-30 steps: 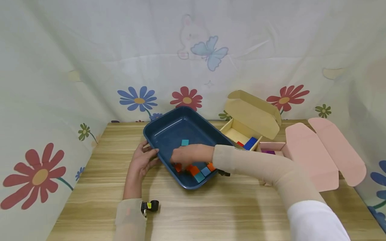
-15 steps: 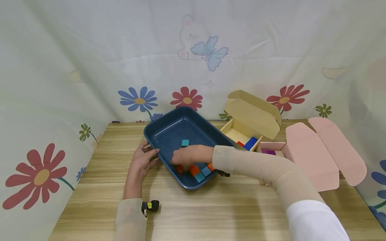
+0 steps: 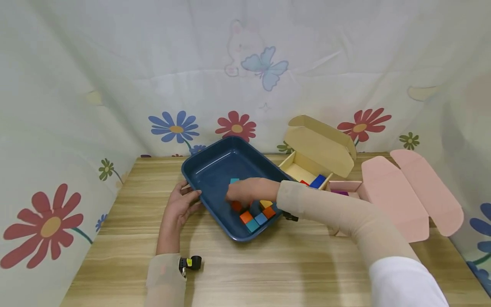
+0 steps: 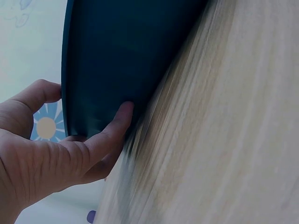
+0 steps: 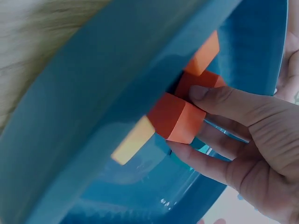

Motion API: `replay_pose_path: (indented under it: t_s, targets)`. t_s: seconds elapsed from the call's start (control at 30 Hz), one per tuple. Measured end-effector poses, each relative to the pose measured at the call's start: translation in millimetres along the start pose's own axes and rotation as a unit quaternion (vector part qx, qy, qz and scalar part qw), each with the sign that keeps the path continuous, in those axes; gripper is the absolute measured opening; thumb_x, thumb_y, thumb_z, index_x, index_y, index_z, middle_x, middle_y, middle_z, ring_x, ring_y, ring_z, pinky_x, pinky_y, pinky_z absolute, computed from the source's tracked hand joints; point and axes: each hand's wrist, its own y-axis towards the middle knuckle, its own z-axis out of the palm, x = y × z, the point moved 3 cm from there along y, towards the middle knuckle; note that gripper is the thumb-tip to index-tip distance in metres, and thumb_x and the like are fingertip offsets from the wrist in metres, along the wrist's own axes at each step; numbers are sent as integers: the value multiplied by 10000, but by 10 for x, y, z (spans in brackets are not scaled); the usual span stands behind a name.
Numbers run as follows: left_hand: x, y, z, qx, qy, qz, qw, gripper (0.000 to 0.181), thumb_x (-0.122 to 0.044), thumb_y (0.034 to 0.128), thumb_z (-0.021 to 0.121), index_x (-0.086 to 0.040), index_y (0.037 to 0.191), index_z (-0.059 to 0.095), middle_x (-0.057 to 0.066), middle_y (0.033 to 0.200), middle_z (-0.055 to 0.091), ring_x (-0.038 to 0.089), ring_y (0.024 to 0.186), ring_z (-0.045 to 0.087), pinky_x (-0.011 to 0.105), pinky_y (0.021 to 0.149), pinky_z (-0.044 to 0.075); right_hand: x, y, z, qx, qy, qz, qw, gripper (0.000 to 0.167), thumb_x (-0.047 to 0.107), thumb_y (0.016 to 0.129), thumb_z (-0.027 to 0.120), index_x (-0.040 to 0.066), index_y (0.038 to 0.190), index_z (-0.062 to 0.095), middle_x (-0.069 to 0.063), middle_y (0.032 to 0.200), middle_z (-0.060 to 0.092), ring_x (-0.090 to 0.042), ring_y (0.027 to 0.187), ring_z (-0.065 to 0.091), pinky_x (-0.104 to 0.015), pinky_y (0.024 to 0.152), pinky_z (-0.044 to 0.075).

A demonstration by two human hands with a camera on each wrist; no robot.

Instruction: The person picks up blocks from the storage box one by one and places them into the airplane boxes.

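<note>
A dark blue tray sits at an angle on the table. My left hand holds its left edge, with the thumb at the rim and the fingers against the outer wall. Inside the tray, my right hand grips a red-orange block between thumb and fingers. Its thumb also lies against a second red-orange block behind. Around it are an orange block, a teal block, a blue block and a yellow block. Another teal block is partly hidden by the right hand.
Right of the tray stands an open tan box with a blue block and a red one inside. An open pink box beside it holds a purple piece. A flowered curtain encloses the table.
My right hand has shifted slightly right and up inside the tray, uncovering the yellow block and now overlapping the upper teal block. The left hand has stayed on the tray's edge.
</note>
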Motion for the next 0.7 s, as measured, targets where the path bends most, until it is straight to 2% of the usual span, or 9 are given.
replay_pose_path:
  t_s: [0.27, 0.5, 0.7]
  targets:
    - [-2, -9, 4, 8, -28, 30, 10000, 794, 44, 973, 593, -103, 1615, 150, 201, 1462, 302, 270, 1172, 528, 388, 887, 584, -111, -106, 14, -2, 270, 244, 9993, 297, 44, 944, 708, 156, 1218, 684, 16, 1004, 645, -167, 867, 590, -223, 721, 539]
    - [2, -4, 5, -8, -48, 34, 10000, 788, 48, 969, 599, -103, 1610, 167, 179, 1424, 322, 256, 1129, 543, 393, 880, 586, -239, -250, -66, -215, 397, 544, 9975, 331, 90, 939, 735, 147, 1258, 669, -6, 1038, 658, -165, 893, 602, -223, 767, 548]
    - [-13, -4, 8, 42, -50, 33, 10000, 783, 49, 976, 584, -101, 1612, 153, 185, 1442, 313, 287, 1176, 530, 403, 894, 580, -357, -390, -130, -291, 386, 693, 9964, 424, 163, 945, 744, 150, 1354, 630, -36, 1154, 672, -170, 967, 602, -248, 840, 559]
